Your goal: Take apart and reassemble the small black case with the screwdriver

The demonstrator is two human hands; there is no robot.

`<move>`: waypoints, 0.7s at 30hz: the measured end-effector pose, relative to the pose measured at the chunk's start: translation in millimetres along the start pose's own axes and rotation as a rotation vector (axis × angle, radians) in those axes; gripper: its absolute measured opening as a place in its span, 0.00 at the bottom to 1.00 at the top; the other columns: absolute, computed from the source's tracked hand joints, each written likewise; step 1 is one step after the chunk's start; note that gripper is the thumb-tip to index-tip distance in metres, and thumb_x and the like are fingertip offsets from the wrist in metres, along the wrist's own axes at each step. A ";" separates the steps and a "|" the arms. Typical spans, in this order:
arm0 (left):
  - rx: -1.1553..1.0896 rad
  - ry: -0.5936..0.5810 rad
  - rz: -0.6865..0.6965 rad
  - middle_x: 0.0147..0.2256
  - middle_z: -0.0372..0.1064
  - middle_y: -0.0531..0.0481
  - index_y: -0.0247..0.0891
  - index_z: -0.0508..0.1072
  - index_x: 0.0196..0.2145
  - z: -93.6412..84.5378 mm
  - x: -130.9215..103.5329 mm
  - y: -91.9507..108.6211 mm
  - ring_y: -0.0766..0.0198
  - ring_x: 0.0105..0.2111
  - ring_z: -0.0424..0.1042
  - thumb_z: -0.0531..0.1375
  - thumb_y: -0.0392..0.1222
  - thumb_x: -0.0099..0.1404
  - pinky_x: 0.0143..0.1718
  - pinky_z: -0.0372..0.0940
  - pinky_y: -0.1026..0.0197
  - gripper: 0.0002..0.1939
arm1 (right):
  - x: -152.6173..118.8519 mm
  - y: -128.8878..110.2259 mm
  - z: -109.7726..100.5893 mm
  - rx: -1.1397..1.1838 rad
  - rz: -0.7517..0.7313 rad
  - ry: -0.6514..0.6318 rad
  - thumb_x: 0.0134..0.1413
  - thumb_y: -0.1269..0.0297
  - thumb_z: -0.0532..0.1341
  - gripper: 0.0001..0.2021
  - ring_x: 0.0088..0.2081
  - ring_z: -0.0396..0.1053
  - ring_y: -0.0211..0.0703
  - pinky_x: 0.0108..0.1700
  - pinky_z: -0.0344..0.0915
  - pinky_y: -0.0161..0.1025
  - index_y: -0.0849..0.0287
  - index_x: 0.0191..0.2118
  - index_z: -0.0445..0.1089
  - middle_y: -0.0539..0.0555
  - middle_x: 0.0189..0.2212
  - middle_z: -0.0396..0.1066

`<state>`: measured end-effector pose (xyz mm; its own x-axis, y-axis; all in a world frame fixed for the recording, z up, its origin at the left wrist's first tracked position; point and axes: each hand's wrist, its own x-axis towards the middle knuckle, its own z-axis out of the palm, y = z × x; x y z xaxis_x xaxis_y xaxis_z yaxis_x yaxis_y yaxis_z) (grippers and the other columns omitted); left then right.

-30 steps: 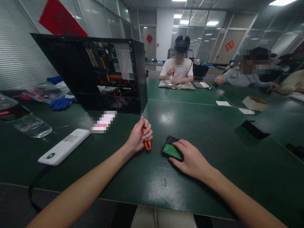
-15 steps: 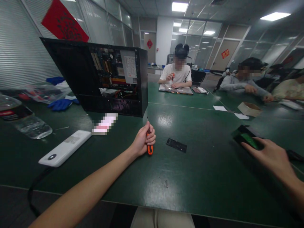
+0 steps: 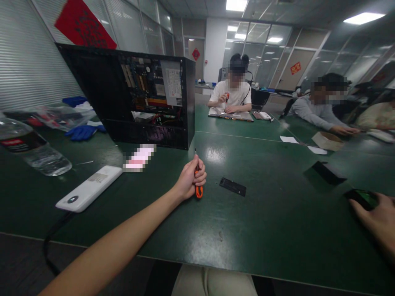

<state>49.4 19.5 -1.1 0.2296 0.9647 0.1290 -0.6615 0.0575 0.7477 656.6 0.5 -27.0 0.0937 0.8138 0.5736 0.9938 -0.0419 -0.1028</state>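
Observation:
My left hand (image 3: 191, 177) is closed around an orange-and-black screwdriver (image 3: 199, 191), its thin shaft pointing up and away from me. My right hand (image 3: 378, 216) is at the right edge, thumb and fingers around a dark object with a greenish face (image 3: 364, 199); its kind is unclear and part of it is hidden. Just beyond that hand, a black angular piece (image 3: 329, 172) rests on the table. Between my hands lies a small flat black plate (image 3: 233, 186). A black computer case (image 3: 148, 137) stands behind my left hand, its side off and its boards and wiring exposed.
At left on the green table (image 3: 277, 230) are a white power bank (image 3: 89, 190) with a black cable, a water bottle (image 3: 40, 152) lying down and blue gloves (image 3: 82, 132). A cardboard box (image 3: 327, 140) is at the far right. Several people (image 3: 231, 94) sit around.
My right hand has moved right and toward me, away from the black angular piece, which now shows fully on the table. My left hand still holds the screwdriver; the view has shifted slightly.

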 end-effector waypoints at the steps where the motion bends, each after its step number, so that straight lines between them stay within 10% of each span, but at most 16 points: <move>1: 0.001 -0.001 0.001 0.18 0.50 0.63 0.38 0.63 0.29 0.2 -0.1 0.1 0.77 0.14 0.43 0.67 0.59 0.68 0.13 0.49 0.76 0.25 | 0.2 -16.7 -1.4 -0.078 0.064 0.028 0.58 0.30 0.50 0.37 0.53 0.65 0.95 0.37 0.60 0.76 0.52 0.60 0.70 0.81 0.51 0.67; 7: 0.011 -0.002 0.001 0.18 0.50 0.63 0.38 0.63 0.29 1.3 -0.1 0.9 0.77 0.13 0.43 0.67 0.59 0.68 0.13 0.48 0.76 0.25 | 9.8 -183.7 3.3 0.303 -0.234 -0.343 0.66 0.36 0.51 0.29 0.46 0.76 0.59 0.49 0.73 0.54 0.55 0.54 0.72 0.64 0.49 0.75; 12: 0.020 0.006 0.009 0.18 0.50 0.63 0.37 0.64 0.29 0.3 0.5 0.9 0.77 0.14 0.43 0.66 0.58 0.69 0.14 0.48 0.76 0.24 | 12.3 -311.4 10.1 0.387 -0.470 -0.601 0.67 0.42 0.57 0.27 0.53 0.73 0.54 0.57 0.69 0.47 0.60 0.56 0.73 0.63 0.52 0.74; 21: -0.011 -0.016 -0.041 0.20 0.53 0.59 0.36 0.68 0.30 -0.6 0.4 0.3 0.75 0.15 0.48 0.59 0.62 0.72 0.17 0.50 0.72 0.26 | 24.6 -353.4 27.0 0.299 -0.462 -0.707 0.56 0.53 0.68 0.13 0.41 0.75 0.52 0.40 0.65 0.41 0.57 0.39 0.77 0.59 0.37 0.78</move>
<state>48.8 20.0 -1.2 0.2685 0.9571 0.1087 -0.6587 0.1001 0.7458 306.0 51.0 1.5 -0.4690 0.8831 -0.0143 0.8569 0.4510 -0.2497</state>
